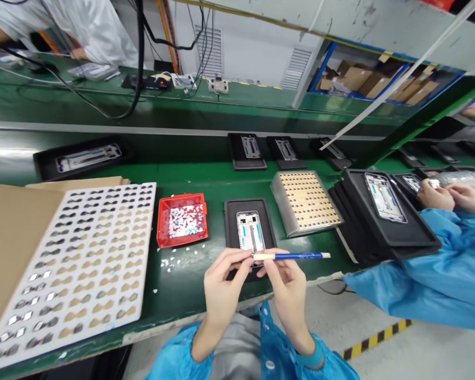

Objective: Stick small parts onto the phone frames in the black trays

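Between my two hands, over the near end of a black tray [230, 221], lies a blue-and-white pen-like stick [301, 256], level and pointing right. My right hand [287, 282] pinches it near its white left part. At the stick's left tip, my left hand [224, 282] has thumb and forefinger pressed together on something too small to make out. In the tray sits a silver phone frame [250, 227] with blue strips; its near end is partly hidden by my fingers.
A red bin [162, 224] of small white pieces stands left, with scraps beside it. Further left lies a white parts tray [119, 253]. A metal block [306, 200] with rows of small parts stands right, before stacked black trays [352, 227]. A co-worker's hands [439, 196] are far right.
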### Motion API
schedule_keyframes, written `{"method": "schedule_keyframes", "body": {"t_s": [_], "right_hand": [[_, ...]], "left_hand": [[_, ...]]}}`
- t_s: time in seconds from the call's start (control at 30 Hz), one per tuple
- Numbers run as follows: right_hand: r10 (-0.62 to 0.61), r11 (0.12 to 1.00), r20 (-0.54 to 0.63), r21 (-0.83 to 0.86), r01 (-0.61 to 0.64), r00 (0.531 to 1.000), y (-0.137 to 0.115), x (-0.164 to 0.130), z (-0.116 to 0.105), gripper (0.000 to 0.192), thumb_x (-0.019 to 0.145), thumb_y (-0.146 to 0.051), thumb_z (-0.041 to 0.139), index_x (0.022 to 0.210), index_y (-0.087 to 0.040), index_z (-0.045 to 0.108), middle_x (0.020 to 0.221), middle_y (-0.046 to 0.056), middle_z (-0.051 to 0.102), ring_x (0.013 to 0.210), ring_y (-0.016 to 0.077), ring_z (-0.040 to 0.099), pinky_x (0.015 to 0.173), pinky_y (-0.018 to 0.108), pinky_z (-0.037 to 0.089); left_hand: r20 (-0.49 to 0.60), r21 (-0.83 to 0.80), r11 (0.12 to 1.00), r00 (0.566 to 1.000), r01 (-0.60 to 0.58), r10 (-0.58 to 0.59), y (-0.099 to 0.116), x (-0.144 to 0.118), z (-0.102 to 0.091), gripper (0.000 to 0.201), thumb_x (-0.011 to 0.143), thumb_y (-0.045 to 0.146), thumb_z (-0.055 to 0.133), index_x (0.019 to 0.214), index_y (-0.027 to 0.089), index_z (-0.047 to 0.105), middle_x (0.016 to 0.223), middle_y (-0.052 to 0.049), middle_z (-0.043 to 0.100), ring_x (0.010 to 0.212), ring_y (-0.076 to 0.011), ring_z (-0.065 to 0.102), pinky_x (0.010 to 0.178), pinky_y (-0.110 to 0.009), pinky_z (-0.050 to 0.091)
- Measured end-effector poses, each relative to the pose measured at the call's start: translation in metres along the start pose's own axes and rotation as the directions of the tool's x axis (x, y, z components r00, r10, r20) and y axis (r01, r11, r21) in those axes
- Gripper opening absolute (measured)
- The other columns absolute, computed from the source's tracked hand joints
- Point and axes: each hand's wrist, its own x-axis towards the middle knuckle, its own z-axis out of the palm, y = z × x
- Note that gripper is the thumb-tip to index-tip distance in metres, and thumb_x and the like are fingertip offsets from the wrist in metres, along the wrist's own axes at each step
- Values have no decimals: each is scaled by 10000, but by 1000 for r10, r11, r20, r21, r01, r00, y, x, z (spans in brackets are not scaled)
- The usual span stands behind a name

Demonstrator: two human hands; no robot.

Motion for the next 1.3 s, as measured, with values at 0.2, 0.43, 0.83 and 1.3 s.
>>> {"method": "schedule_keyframes", "body": {"t_s": [0.2,0.43,0.83,1.3], "right_hand": [[115,981,-8,161,-112,993,14,-6,7,366,899,-556,887,990,-213,796,814,46,814,614,177,725,597,281,638],[269,893,128,337,-297,955,24,-3,8,424,829,-572,952,996,-211,804,792,35,792,707,196,756,592,268,623],[-196,812,261,-497,305,945,30,29,-69,205,1070,-359,659,1028,-230,812,1062,103,855,876,241,818,766,332,689],[-314,447,629,-562,696,711,40,39,-73,211,1112,-128,493,1177,-212,675,1071,124,822,961,261,824,846,363,696]], "left_hand": [[72,317,859,913,-402,401,-8,3,-12,131,1073,171,668,1001,211,770,902,-8,804,831,-121,777,790,-194,625],[256,464,710,847,-530,465,-16,7,-18,196,1122,155,525,1020,226,677,905,-14,776,815,-134,759,757,-223,586],[86,864,408,885,-295,458,-14,76,-94,161,1073,255,612,962,202,717,876,-74,746,829,-273,685,780,-389,501],[371,625,557,836,-547,404,-8,22,-54,107,1075,122,618,1066,206,683,954,-40,772,882,-204,686,848,-344,538]]}}
